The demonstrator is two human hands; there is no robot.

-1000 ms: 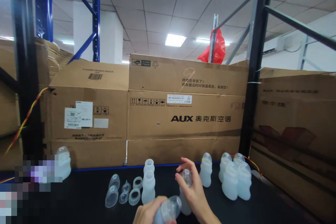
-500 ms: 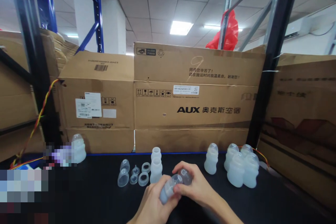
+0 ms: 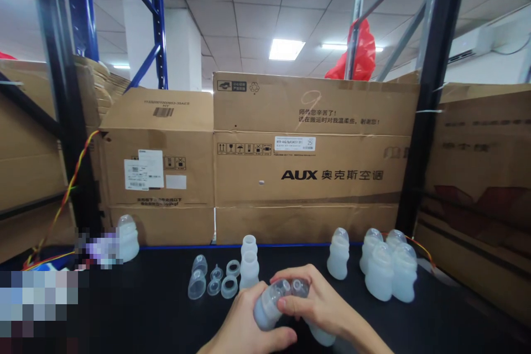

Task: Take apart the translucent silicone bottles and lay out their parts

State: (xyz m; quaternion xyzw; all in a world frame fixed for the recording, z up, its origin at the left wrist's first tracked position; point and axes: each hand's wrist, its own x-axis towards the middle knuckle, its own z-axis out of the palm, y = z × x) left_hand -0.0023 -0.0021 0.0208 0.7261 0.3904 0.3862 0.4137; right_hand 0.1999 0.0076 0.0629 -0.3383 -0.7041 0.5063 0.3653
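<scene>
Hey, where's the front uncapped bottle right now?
In the head view, the front uncapped bottle stands just left of centre, in front of the other uncapped bottle, right of the clear rings and just beyond the left hand.

warehouse with metal racks (image 3: 426, 121) and cartons (image 3: 307, 191)

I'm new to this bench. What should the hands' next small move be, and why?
I'd probably turn the tilted bottle upright: the left hand grips it, clear cap on, while the right hand is around a second capped bottle, and the grouped bottles at right stand upright.
</scene>
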